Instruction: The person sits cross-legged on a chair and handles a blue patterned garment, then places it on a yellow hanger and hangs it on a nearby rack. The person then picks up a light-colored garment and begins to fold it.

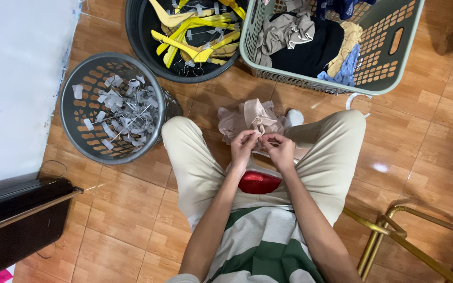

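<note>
I sit with knees apart over a tiled floor. A beige garment hangs bunched between my knees. My left hand and my right hand meet at its lower edge, both pinching the fabric with fingertips close together. A red object lies in my lap just below the hands. What sits between the fingertips is too small to tell.
A grey round basket with several small tags stands at the left. A black bucket holds yellow hangers. A green laundry basket with clothes is at the top right. A gold metal frame is at the lower right, a white surface at the left.
</note>
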